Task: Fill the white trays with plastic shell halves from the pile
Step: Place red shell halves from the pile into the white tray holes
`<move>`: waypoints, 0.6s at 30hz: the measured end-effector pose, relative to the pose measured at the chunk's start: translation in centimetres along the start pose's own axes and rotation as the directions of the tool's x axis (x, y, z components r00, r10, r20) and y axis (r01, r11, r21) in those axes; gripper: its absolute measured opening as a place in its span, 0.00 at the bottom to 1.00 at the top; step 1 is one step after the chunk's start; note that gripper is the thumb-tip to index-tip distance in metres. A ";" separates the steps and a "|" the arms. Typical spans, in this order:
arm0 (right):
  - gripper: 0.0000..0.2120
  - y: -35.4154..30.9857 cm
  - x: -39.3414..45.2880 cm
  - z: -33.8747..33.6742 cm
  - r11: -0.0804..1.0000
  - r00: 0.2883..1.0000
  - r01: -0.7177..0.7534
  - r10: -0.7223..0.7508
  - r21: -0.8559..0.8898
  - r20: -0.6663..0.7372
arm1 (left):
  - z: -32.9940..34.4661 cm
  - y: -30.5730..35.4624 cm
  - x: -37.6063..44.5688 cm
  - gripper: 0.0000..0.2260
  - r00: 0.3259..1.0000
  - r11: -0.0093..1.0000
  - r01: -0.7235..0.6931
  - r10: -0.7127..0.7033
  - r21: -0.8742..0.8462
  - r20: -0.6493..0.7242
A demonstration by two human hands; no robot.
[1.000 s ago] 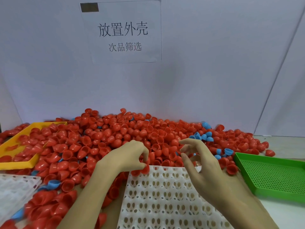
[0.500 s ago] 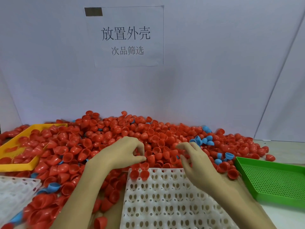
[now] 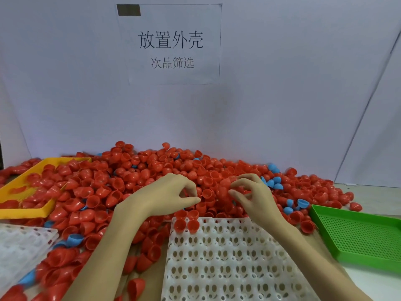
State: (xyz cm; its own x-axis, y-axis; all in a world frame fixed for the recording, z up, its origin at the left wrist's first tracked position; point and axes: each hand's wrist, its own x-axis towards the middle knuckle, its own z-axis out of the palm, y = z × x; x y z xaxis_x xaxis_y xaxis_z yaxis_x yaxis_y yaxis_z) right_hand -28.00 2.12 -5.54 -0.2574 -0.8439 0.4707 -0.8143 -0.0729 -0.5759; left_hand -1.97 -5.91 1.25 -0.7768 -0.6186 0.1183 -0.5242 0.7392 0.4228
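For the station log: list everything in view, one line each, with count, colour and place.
shell pile: too many to count, red, some blue, along the wall
white tray: one, front centre, two red shells in its far left corner
second white tray: one, front left
yellow tray: one, left, holding red shells
green tray: one, perforated, right
paper sign: one, white, on the wall
left hand: fingers curled over the pile
right hand: fingers curled over the pile

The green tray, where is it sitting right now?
In the head view the green tray sits low on the right, beside the white tray, with the red shell pile reaching its far corner.
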 end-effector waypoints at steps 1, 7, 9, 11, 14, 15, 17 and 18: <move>0.07 0.0 -0.3 -0.3 0.999 1.000 -0.002 0.003 0.032 -0.027 | 0.0 0.2 0.0 0.09 1.000 1.000 -0.009 0.009 -0.008 0.002; 0.09 0.4 -0.6 -1.4 0.983 0.992 -0.109 0.118 0.148 -0.054 | 0.4 0.8 0.1 0.09 0.999 1.000 -0.025 0.026 -0.013 0.035; 0.08 0.2 -0.5 -1.9 0.970 0.985 -0.138 0.156 0.202 -0.078 | 0.4 0.8 0.1 0.09 0.999 1.000 -0.022 0.023 -0.019 0.025; 0.08 -0.3 -0.8 -2.5 0.937 0.982 -0.144 0.174 0.320 -0.068 | 0.5 0.9 0.2 0.07 0.999 0.998 -0.033 0.032 -0.044 -0.013; 0.08 -2.1 -2.1 -3.6 0.795 0.985 -0.153 0.172 0.587 0.023 | 1.0 1.7 0.6 0.09 0.991 0.985 -0.087 0.071 -0.149 -0.111; 0.08 -2.7 -2.7 -3.8 0.732 0.982 -0.171 0.179 0.659 0.056 | 1.3 2.2 0.8 0.13 0.985 0.975 -0.116 0.089 -0.188 -0.145; 0.10 -3.5 -3.9 -3.9 0.609 0.972 -0.226 0.191 0.761 0.136 | 2.1 3.3 1.1 0.18 0.972 0.953 -0.182 0.138 -0.240 -0.192; 0.11 -3.7 -4.5 -3.8 0.549 0.963 -0.263 0.201 0.793 0.180 | 2.5 3.8 1.2 0.20 0.966 0.943 -0.214 0.166 -0.254 -0.199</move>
State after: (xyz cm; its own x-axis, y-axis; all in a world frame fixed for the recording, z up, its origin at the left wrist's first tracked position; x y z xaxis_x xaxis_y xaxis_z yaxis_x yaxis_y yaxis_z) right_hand -25.79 8.20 -2.92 -0.3179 -0.9229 0.2172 0.0333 -0.2398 -0.9703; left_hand -5.76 -3.14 0.78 -0.7679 -0.5280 0.3627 -0.2397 0.7619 0.6017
